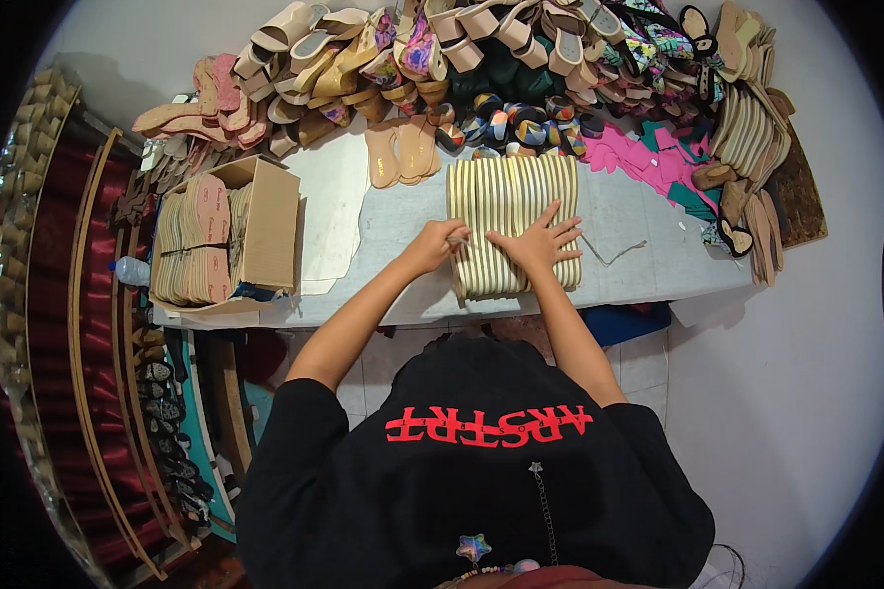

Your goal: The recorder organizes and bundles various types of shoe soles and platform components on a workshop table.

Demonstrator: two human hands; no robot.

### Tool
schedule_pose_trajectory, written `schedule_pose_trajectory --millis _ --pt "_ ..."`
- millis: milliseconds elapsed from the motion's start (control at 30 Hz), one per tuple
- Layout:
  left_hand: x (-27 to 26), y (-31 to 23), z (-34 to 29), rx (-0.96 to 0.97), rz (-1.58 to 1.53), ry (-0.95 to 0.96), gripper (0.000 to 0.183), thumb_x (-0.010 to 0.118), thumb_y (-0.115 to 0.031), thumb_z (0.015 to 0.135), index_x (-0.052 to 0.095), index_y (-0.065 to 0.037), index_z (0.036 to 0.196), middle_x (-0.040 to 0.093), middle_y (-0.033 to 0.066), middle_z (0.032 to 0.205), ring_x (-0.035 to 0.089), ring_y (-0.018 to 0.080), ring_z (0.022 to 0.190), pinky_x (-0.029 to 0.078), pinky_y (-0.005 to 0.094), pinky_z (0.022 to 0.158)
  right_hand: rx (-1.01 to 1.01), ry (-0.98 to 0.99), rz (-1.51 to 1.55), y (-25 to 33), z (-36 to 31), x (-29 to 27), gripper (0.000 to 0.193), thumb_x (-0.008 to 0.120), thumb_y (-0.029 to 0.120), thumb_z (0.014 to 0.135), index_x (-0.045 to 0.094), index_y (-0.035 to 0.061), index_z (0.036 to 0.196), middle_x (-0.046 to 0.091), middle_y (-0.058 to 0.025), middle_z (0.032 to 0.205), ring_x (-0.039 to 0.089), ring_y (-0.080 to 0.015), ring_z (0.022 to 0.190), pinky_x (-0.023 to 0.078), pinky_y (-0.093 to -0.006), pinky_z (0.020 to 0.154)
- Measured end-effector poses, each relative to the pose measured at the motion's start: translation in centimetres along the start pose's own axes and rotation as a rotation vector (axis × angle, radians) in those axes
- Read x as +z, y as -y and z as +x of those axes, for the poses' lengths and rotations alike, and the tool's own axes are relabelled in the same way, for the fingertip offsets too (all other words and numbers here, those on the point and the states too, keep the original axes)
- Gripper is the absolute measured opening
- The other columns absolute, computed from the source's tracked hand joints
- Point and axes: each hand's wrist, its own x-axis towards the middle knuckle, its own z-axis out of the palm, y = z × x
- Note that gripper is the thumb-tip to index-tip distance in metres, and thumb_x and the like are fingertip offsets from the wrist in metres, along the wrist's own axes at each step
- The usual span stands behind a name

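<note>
At pale table (663, 270), white wall (786, 393) at 3 o'clock; hemmed by sandals (467, 54) at 12, carton (272, 226) at 9; pinching cord (457, 239) in left hand (428, 245), splaying right hand (534, 243) open on striped stack (501, 194)

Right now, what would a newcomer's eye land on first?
Likely the row of striped soles on the table, the right hand spread over it, the left hand curled at its left side. Then the heaped wedge sandals along the back, and the bright pink scraps to the right.

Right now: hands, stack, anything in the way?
Left hand curled at the sole stack's left side. Right hand spread on top. Cord lying to its right, footwear piled behind.
</note>
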Motion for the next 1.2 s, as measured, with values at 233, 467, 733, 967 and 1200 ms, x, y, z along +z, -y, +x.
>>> schedule_pose_trajectory --millis 233,467,733,967,1200 --pt "2.9 0.1 3.3 0.147 0.113 0.078 0.013 0.058 -0.009 0.078 0.060 0.002 0.085 0.062 0.0127 0.071 0.060 0.0191 0.063 0.046 0.0299 0.059 0.032 -0.024 0.333 -2.5 1.8 -1.1 0.074 0.057 0.028 0.072 0.022 0.0031 0.132 0.024 -0.0216 0.136 0.026 -0.0378 0.124 0.019 -0.0601 0.095" --pt "2.8 -1.4 6.1 0.235 0.277 0.236 0.019 0.057 -0.016 0.080 0.064 0.002 0.082 0.062 0.0163 0.076 0.059 0.0297 0.072 0.046 0.0360 0.065 -0.131 -0.028 0.543 -7.0 4.3 -0.9 0.054 0.050 0.012 0.073 0.032 0.0018 0.123 0.044 -0.0232 0.122 0.041 -0.0416 0.111 0.033 -0.0508 0.091" --pt "8.7 -2.1 8.2 0.342 0.311 0.095 0.019 0.054 -0.017 0.083 0.058 0.001 0.082 0.056 0.0155 0.076 0.053 0.0330 0.074 0.043 0.0392 0.067 -0.109 0.102 0.710 -11.6 7.5 -1.3 0.029 0.049 0.001 0.073 0.056 -0.0018 0.102 0.061 -0.0171 0.095 0.060 -0.0254 0.091 0.046 -0.0331 0.076" --pt "10.7 -3.1 8.4 0.509 0.460 0.016 0.014 0.058 -0.017 0.077 0.057 -0.003 0.078 0.054 0.0100 0.092 0.050 0.0290 0.088 0.040 0.0414 0.075 -0.117 0.328 0.879 -13.6 8.6 -0.9 0.020 0.060 -0.003 0.072 0.061 -0.0067 0.092 0.062 -0.0087 0.072 0.058 -0.0132 0.059 0.048 -0.0229 0.053" --pt "10.3 -3.1 10.1 0.666 0.514 0.398 0.019 0.057 -0.017 0.079 0.055 -0.001 0.067 0.034 0.0095 0.137 0.028 0.0335 0.127 0.029 0.0473 0.099 -0.202 0.442 0.877 -13.6 10.4 -1.7 0.022 0.070 -0.001 0.064 0.059 -0.0019 0.083 0.061 -0.0064 0.069 0.057 -0.0112 0.056 0.048 -0.0248 0.048"
